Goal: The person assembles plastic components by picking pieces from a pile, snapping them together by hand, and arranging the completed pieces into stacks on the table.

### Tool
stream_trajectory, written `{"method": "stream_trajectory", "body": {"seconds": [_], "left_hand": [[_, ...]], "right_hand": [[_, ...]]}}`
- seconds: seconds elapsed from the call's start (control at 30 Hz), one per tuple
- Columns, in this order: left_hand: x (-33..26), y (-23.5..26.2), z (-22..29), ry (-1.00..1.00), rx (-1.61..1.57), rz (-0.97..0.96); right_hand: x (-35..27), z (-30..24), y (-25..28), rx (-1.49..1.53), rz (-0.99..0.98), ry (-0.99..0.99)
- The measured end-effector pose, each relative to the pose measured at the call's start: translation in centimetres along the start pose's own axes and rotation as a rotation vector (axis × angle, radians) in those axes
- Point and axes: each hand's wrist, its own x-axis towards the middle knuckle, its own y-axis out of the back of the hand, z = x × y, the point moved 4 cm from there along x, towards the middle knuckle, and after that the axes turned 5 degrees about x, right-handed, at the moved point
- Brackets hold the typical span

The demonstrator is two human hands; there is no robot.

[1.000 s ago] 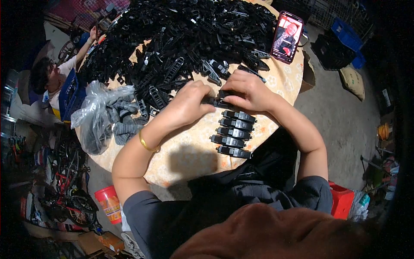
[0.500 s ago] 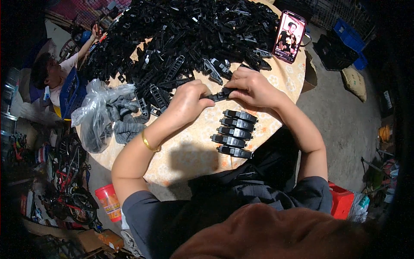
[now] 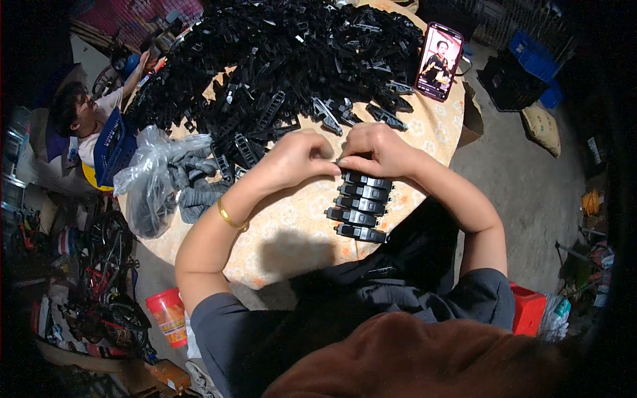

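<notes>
My left hand [image 3: 302, 158] and my right hand [image 3: 379, 151] meet just above a short column of black plastic parts [image 3: 363, 204]. Fingers and thumbs are closed on another black plastic part [image 3: 340, 164], which my hands almost wholly cover; only a dark bit shows between the fingertips. Several finished-looking narrow pieces with glossy tops lie crosswise in that column, one below another, close to my right hand's underside. Beyond my fingers, a large heap of loose black plastic pieces [image 3: 265, 73] covers the far half of the table.
The round table [image 3: 292, 259] has a flowered yellow cloth. A phone [image 3: 439, 61] stands upright at its far right edge. Clear plastic bag [image 3: 142, 179] and grey gloves [image 3: 199, 199] lie at left. Across the left side, another person [image 3: 99, 113] sits by a blue basket [image 3: 114, 149].
Both hands have come toward me, from the heap's edge to the top of the column, and closer together. The part between them is now mostly hidden.
</notes>
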Motion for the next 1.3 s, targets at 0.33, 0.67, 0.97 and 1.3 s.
{"method": "stream_trajectory", "body": {"seconds": [0.33, 0.67, 0.97, 1.3], "left_hand": [[-0.3, 3.5, -3.9, 0.094, 0.662, 0.536], [0.6, -0.1, -1.7, 0.217, -0.764, 0.153], [0.3, -0.5, -3.0, 0.189, -0.352, 0.007], [-0.9, -1.2, 1.8, 0.012, 0.195, 0.165]], "right_hand": [[4.9, 4.3, 6.8, -0.693, 0.492, -0.132], [7.1, 10.8, 7.8, -0.550, 0.386, -0.462], [2.8, 2.2, 5.3, -0.293, 0.369, -0.129], [-1.5, 0.3, 1.4, -0.234, 0.090, -0.265]]}}
